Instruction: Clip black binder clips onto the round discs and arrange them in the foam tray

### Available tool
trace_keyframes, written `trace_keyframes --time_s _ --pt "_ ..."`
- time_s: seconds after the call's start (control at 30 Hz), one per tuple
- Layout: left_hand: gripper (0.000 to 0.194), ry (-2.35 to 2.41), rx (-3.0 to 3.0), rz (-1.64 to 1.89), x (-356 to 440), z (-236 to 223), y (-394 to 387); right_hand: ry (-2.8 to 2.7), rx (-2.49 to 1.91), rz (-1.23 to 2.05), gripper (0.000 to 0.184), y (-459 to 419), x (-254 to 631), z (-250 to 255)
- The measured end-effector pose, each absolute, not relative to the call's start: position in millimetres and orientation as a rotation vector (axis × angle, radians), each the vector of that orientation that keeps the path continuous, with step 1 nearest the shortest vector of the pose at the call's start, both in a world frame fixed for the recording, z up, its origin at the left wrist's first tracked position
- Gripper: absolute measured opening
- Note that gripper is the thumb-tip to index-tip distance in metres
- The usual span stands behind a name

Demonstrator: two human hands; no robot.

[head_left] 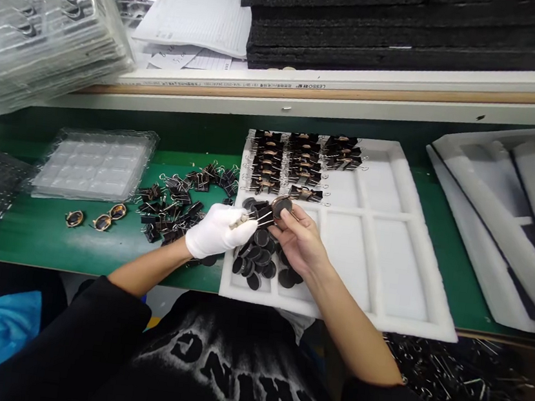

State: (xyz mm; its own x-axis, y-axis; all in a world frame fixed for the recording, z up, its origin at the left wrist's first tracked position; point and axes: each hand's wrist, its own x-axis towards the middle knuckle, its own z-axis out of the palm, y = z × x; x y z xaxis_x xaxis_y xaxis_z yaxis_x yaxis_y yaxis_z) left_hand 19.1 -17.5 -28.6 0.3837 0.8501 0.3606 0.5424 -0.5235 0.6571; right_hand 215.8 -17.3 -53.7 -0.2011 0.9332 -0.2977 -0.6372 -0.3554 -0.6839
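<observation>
My left hand (217,230), in a white glove, pinches a black binder clip (264,214) by its wire handles. My bare right hand (302,238) holds a round black disc (283,208) with a thin, light-coloured rim between thumb and fingers, close against the clip's jaws. Whether the clip is on the disc, I cannot tell. Both hands are above a white foam tray (435,276), whose near-left compartments hold many loose black discs (257,251). Rows of clipped pieces (266,161) fill the tray's far-left part. Loose binder clips (173,208) lie left of my gloved hand.
Several small round brown-and-gold pieces (101,222) lie on the green table (95,254). Clear plastic trays (96,163) are at the left, with another stack (40,23) on the shelf. More foam trays (492,234) lean at the right. Many clips (472,395) lie below the table's right edge.
</observation>
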Motion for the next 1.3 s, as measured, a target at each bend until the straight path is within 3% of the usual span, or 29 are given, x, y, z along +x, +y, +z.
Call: trace_keyframes --time_s 0.4,0.57,0.67,0.73,0.8,0.87,1.1,1.3 --pt "0.045 1.285 2.176 0.967 25.1 -32.2 -21.0 -0.515 -0.844 1.791 0.037 -22.1 209.8 -57.5" --pt "0.048 1.355 2.240 0.522 3.2 -19.6 -7.8 -0.433 -0.793 1.758 0.035 -19.6 212.1 -54.4" --pt "0.055 1.773 2.384 0.359 -32.5 -9.0 19.7 -0.365 -0.781 1.730 0.035 -15.5 217.1 -52.2" --pt "0.047 2.056 2.421 0.156 -60.2 -5.4 40.7 -0.335 -0.805 1.727 0.038 -13.0 220.0 -51.2" --pt "0.035 2.057 2.463 -0.077 -84.8 -6.1 58.6 -0.324 -0.821 1.736 0.041 -11.5 221.7 -50.9" --pt "0.034 1.959 2.473 -0.213 -102.3 -10.8 70.5 -0.334 -0.819 1.757 0.041 -11.0 222.0 -51.4" --pt "0.044 1.937 2.393 -0.158 -113.7 -36.4 73.0 -0.420 -0.859 1.785 0.035 -9.5 220.9 -57.6" --pt "0.039 1.929 2.466 -0.070 -113.6 -41.6 64.6 -0.468 -0.893 1.776 0.034 -7.1 220.9 -62.9"
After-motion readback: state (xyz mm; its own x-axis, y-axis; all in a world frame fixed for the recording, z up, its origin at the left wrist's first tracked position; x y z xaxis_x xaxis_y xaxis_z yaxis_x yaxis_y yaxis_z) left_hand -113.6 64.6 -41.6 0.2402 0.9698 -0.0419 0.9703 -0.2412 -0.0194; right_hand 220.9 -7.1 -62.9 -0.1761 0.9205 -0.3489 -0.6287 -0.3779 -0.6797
